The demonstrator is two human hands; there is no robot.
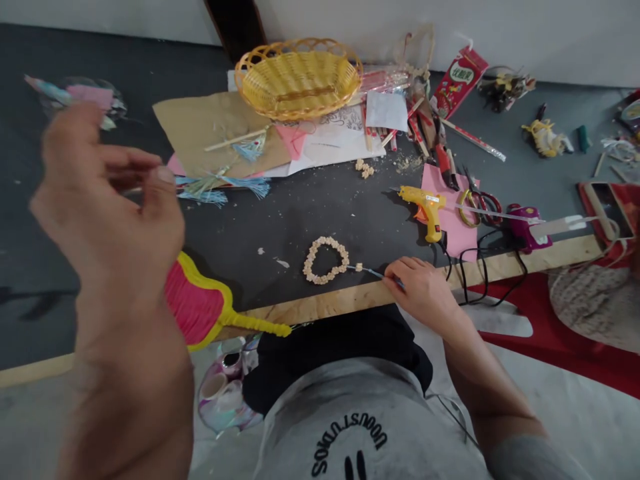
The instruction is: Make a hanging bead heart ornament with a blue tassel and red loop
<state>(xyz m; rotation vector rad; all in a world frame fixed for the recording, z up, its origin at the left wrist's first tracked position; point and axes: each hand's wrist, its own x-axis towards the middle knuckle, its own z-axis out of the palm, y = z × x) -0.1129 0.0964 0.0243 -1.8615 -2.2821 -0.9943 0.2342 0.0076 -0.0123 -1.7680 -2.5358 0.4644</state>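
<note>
My left hand (107,180) is raised above the left side of the table, close to the camera. Its thumb and fingertips are bent together; anything held between them is hidden. Beneath that wrist lies a pink fan-shaped piece (200,303) with a fuzzy yellow edge and handle. At the table's front edge, my right hand (420,290) is closed on a thin blue cord (373,271). The cord runs left past a small pale bead to a ring of pale beads (326,260) lying flat on the table.
A yellow glue gun (424,208) lies on pink paper (463,233), beside scissors (480,203) and black cables. Behind are a yellow woven basket (300,83), brown paper (200,123), blue tassels (225,190) and a red drink carton (459,81). A phone (607,207) lies far right.
</note>
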